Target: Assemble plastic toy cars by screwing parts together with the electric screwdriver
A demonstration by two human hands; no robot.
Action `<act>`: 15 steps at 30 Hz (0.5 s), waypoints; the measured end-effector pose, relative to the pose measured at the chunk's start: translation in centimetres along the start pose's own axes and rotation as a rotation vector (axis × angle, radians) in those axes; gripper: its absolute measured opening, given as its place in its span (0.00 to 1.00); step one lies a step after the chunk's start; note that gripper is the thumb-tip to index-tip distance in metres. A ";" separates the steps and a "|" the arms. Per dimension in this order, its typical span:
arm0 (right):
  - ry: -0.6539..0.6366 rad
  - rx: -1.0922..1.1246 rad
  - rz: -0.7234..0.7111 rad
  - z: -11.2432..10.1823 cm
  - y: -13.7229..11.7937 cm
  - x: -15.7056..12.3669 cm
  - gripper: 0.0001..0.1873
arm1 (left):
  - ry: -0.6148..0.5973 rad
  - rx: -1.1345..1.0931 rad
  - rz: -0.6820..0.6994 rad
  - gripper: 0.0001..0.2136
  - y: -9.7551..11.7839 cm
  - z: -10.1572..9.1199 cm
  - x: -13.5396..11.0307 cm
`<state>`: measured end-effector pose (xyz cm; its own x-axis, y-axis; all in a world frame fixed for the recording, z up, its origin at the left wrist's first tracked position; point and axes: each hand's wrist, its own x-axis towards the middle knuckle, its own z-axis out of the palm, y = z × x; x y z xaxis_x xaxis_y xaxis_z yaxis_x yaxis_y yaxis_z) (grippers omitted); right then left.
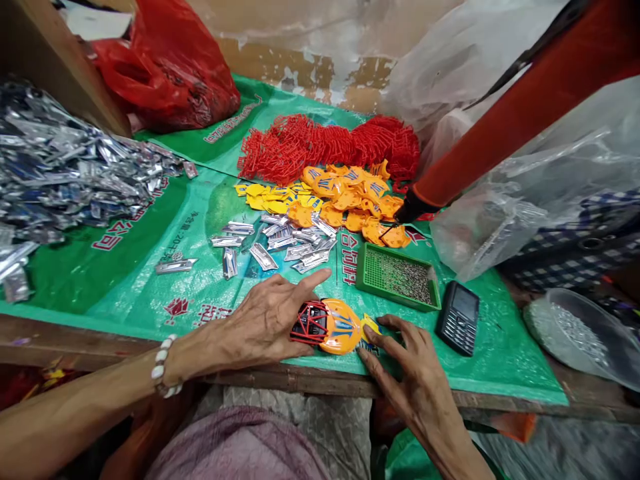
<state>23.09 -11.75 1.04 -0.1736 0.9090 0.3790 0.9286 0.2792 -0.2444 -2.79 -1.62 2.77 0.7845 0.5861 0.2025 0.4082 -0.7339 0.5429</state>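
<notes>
My left hand [265,320] grips a small toy assembly at the table's near edge: a red plastic grille [309,323] joined to an orange plastic plate [343,327]. Its index finger points out over the green sheet. My right hand [410,370] pinches a small yellow plastic piece [371,327] against the right side of the orange plate. A white bead bracelet [163,365] sits on my left wrist.
Behind lie orange plates [350,200], yellow pieces [267,197], red grilles [325,143] and silver metal strips [280,243]. A green tray of small pins [400,275] and a black phone [459,317] sit right. A heap of silver strips [60,173], plastic bags [500,193].
</notes>
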 end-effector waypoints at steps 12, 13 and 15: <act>0.176 0.024 0.004 -3.0 -2.8 3.2 0.15 | 0.095 0.004 -0.008 0.57 -0.4 1.0 0.3; 0.166 0.059 -0.033 -3.2 -3.6 4.0 0.15 | 0.105 0.004 -0.008 0.57 -0.3 1.0 0.3; 0.136 0.144 -0.140 -3.0 -5.5 5.5 0.15 | 0.129 0.006 -0.007 0.56 -0.2 1.0 0.3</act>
<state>18.04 -9.18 7.14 -0.2423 0.8110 0.5326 0.8406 0.4495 -0.3021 -2.14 -1.65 1.94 0.7152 0.6303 0.3021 0.4167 -0.7315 0.5397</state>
